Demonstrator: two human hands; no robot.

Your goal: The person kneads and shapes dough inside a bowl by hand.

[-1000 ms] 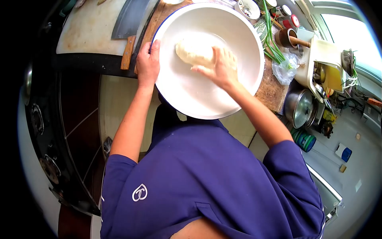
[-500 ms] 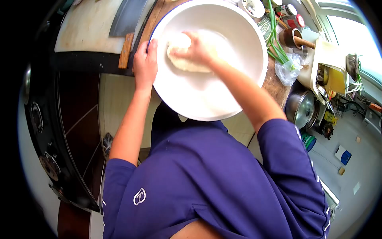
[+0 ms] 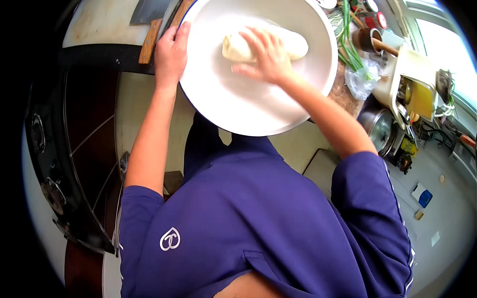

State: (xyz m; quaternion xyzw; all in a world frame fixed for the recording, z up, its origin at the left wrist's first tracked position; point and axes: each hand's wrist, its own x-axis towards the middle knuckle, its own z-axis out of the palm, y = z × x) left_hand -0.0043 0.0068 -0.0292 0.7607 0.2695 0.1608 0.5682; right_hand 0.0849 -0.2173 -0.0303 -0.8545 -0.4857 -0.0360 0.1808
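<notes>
Item: one large white basin (image 3: 258,111), blue-rimmed, which stood on the table (image 3: 346,92) with its near side jutting past the edge.

Item: one pale, elongated roll of dough (image 3: 298,45), which lay inside the basin, toward the far side.

Left hand (image 3: 170,58): clasped the basin's left rim, thumb along the top.

Right hand (image 3: 270,55): rested across the dough, fingers spread wide (slightly blurred) over its middle, thumb apart on the near side.

Left of the basin: a cleaver (image 3: 150,40), its blade on a pale cutting board (image 3: 99,22).

Right of the basin: green onions (image 3: 353,55), partly in a clear plastic bag (image 3: 362,79); beside them, a brown mortar (image 3: 363,38) with a wooden pestle (image 3: 386,47).
</notes>
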